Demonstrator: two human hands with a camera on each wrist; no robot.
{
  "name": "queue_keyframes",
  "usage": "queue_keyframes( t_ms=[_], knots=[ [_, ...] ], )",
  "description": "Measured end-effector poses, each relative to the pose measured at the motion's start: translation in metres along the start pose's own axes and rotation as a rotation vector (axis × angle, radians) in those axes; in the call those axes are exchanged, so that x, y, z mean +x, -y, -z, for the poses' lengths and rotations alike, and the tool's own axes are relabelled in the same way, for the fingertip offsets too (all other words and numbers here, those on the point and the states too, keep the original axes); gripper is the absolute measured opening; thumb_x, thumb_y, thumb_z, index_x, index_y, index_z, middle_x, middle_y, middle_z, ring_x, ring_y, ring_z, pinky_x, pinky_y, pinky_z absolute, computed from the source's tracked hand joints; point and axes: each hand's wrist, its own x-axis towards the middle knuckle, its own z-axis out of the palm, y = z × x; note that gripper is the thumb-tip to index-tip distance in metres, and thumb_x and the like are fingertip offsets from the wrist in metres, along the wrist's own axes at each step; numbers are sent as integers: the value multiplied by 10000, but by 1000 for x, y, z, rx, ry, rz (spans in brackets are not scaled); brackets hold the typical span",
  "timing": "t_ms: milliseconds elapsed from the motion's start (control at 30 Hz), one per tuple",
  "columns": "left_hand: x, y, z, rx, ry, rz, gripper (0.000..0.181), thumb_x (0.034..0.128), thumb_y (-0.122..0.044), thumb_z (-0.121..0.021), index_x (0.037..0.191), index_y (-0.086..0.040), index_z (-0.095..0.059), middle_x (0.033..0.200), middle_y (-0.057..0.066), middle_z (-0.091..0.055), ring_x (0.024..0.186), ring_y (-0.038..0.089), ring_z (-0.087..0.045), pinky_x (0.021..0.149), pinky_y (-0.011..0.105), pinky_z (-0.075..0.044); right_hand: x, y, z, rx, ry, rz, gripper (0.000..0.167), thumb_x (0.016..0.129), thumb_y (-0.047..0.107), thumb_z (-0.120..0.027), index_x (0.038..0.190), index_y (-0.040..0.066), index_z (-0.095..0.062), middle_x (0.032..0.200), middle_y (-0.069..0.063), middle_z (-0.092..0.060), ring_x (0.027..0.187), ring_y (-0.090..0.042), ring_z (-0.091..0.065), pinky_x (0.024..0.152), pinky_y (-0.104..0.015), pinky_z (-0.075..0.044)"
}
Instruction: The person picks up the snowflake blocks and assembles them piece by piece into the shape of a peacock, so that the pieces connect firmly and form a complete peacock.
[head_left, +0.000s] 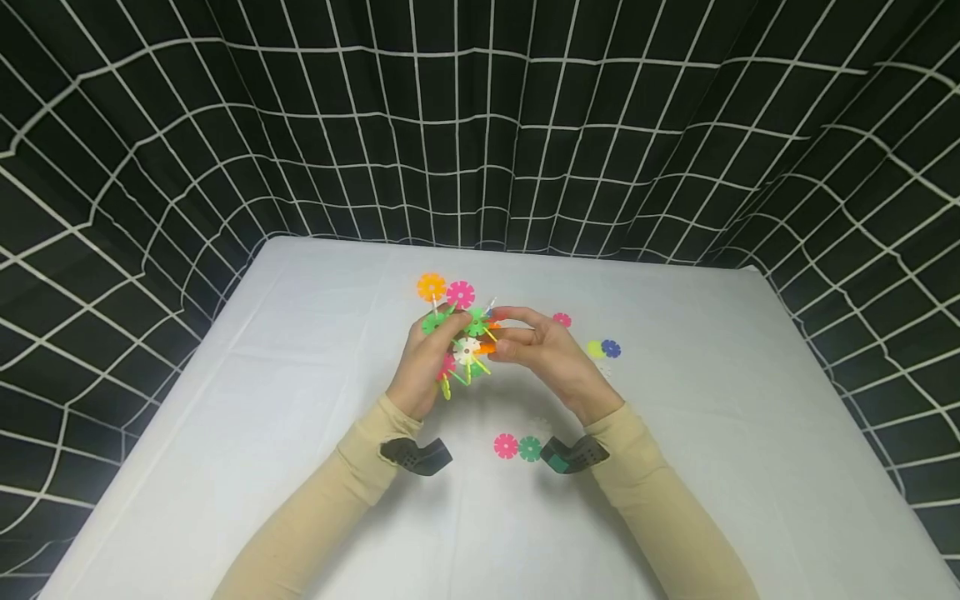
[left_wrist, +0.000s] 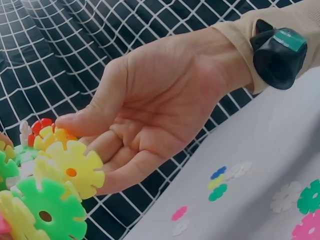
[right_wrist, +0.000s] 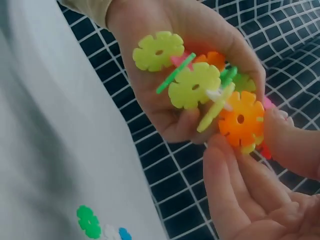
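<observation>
On my feed: a cluster of notched plastic discs (head_left: 467, 350) sits between both hands, held up off the white table (head_left: 712, 467). Left hand (head_left: 420, 362) grasps it from the left, thumb laid over the near face, fingers curled behind. I read this as the bracing grip: the discs jut at many angles, so it likely needs support from behind. Which discs the hidden left fingertips bear on, I cannot tell.

Right hand (head_left: 553, 350) pinches an orange disc (right_wrist: 245, 106) at the cluster's right edge, thumb against fingers. A rim hold, I judge, since it leaves the slots of neighbouring pieces unobstructed. Whether that disc is fully seated, I cannot tell.

Loose on the table: a pink disc (head_left: 506, 446) and a dark green disc (head_left: 530, 449) near the right wrist; a yellow disc (head_left: 595, 349) and a blue disc (head_left: 611, 348) beyond the right hand. All lie flat, probably easy to reach there.
</observation>
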Motion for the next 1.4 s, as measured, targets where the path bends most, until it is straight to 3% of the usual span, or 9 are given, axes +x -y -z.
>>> queue_keyframes(
  t_ms=[133, 267, 500, 700, 1067, 1400],
  knots=[
    [1, 0, 1, 17, 26, -12, 203, 962, -307, -614, 981, -109, -655, 1026, -25, -558, 1010, 141, -528, 939, 317, -428, -1, 1, -1, 0, -2, 22, 556, 934, 148, -720, 1450, 143, -513, 1264, -148, -713, 1171, -323, -681, 1196, -566, -321],
    [2, 0, 3, 34, 43, -13, 171, 960, -285, -616, 924, -121, -649, 950, -34, -556, 925, 129, -538, 843, 260, -461, -4, 4, -3, -69, -10, 33, 585, 940, 168, -720, 1477, 118, -492, 1282, -164, -701, 1115, -191, -699, 1186, -560, -349],
    [1, -3, 7, 89, 99, -5, 187, 966, -278, -603, 856, -133, -649, 816, -38, -588, 793, 130, -558, 716, 237, -469, -6, 7, -3, -223, -10, 44, 599, 962, 162, -689, 1507, 82, -451, 1333, -174, -668, 1222, -280, -662, 1148, -540, -432],
    [1, -5, 9, 116, 127, 24, 222, 964, -303, -607, 830, -138, -674, 804, -42, -620, 789, 138, -567, 750, 265, -475, -6, 7, 1, -232, 26, 71, 590, 963, 142, -683, 1503, 84, -452, 1345, -166, -664, 1246, -301, -654, 1123, -530, -460],
    [1, -4, 6, 112, 103, -20, 210, 961, -283, -602, 872, -110, -682, 859, -17, -617, 826, 151, -570, 762, 271, -481, -5, 3, 2, -206, 11, 137, 596, 967, 128, -678, 1507, 45, -438, 1345, -187, -657, 1231, -301, -661, 1116, -512, -470],
    [0, -6, 7, 158, 48, -54, 227, 944, -299, -608, 898, -92, -688, 847, -10, -601, 850, 166, -559, 799, 311, -480, -6, 5, -8, -211, -86, 164, 548, 950, 160, -710, 1461, 139, -513, 1207, -174, -728, 1123, -235, -710, 1108, -524, -477]
  ],
)
